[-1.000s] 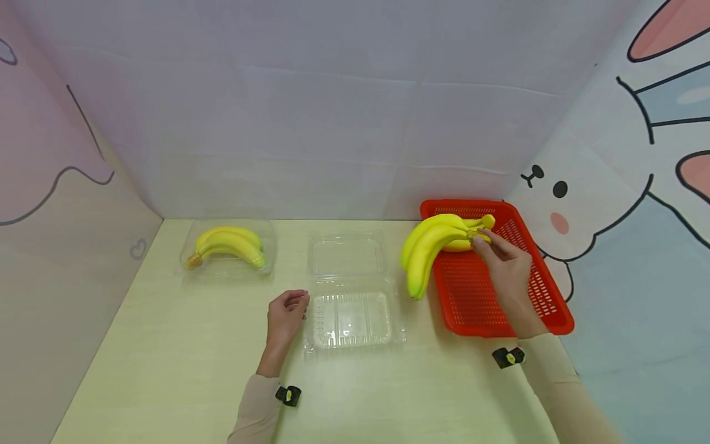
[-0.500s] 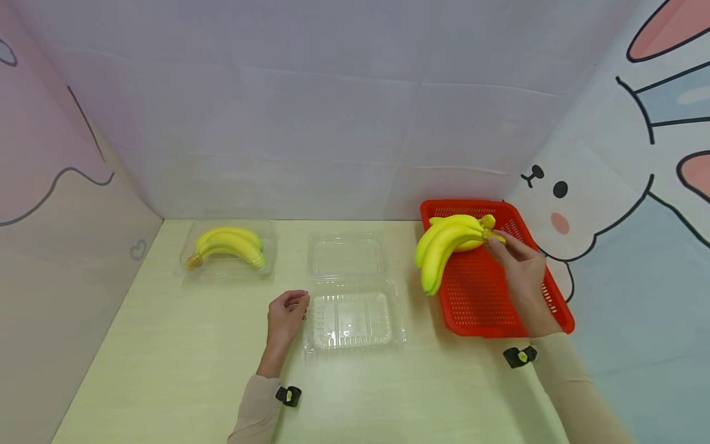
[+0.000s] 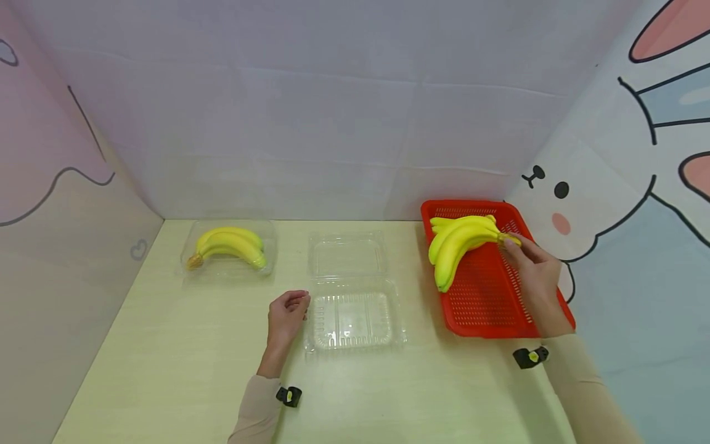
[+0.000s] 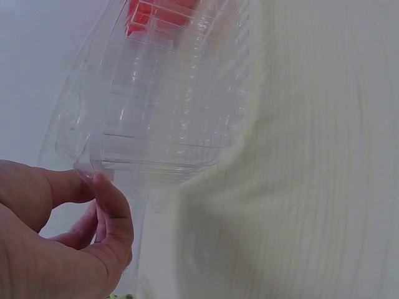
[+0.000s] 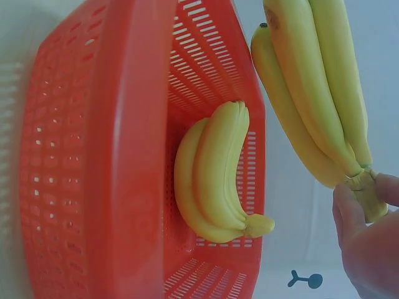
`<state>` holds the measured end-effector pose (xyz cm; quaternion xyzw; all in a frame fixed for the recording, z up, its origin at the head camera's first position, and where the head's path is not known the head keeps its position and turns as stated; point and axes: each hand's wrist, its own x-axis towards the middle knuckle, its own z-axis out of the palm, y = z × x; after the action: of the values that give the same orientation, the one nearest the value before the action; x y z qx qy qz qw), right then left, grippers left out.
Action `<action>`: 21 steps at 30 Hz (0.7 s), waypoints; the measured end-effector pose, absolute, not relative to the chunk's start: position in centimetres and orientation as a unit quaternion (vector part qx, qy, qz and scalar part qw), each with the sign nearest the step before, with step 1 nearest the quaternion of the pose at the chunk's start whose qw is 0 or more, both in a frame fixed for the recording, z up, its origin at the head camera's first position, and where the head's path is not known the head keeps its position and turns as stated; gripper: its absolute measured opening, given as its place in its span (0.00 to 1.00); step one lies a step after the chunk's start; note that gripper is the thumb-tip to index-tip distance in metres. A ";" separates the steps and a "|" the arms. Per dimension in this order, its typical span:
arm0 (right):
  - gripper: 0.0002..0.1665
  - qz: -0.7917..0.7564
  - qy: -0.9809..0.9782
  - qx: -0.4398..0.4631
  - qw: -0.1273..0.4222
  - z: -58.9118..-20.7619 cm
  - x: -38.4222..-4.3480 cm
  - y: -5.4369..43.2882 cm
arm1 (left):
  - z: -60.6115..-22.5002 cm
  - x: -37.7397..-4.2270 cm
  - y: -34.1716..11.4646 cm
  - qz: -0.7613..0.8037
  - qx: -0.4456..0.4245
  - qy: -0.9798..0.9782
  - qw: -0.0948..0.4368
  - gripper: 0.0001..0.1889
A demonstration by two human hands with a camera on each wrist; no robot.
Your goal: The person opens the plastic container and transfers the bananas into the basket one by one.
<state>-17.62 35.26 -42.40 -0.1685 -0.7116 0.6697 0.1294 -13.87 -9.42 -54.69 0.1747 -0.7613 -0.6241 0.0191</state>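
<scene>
My right hand (image 3: 535,271) pinches the stem of a bunch of yellow bananas (image 3: 460,246) and holds it above the red plastic basket (image 3: 563,320). A second banana bunch (image 5: 215,177) lies inside that basket; in the head view the held one mostly covers it. Between thumb and fingers, my left hand (image 3: 285,317) pinches a corner of a clear plastic clamshell container (image 4: 168,124). Its lid (image 3: 346,256) is folded back away from me, and the tray holds nothing.
At the back left stands another clear container (image 3: 269,231) with a banana bunch (image 3: 230,243) in it. A pale cloth wall (image 3: 333,123) closes off the back of the table (image 3: 183,370), and printed panels (image 3: 638,259) flank it.
My right hand has moved to the right with the banana bunch, from the basket's left edge to over its inside. The left hand stays at the container.
</scene>
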 end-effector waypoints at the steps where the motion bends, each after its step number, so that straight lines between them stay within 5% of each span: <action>1: 0.34 0.667 -0.713 -0.173 0.129 -42.4 -17.6 35.5 | -54.7 -13.9 -9.4 -0.624 0.175 -0.761 0.020 0.10; 21: 0.31 0.727 -0.639 -0.204 0.146 -43.2 -17.6 38.7 | -54.6 -13.8 -9.3 -0.627 0.177 -0.758 0.020 0.10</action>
<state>-17.60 38.74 -43.19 -0.2040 -0.6392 0.7270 0.1460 -13.79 -9.33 -54.61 0.1773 -0.7583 -0.6270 0.0199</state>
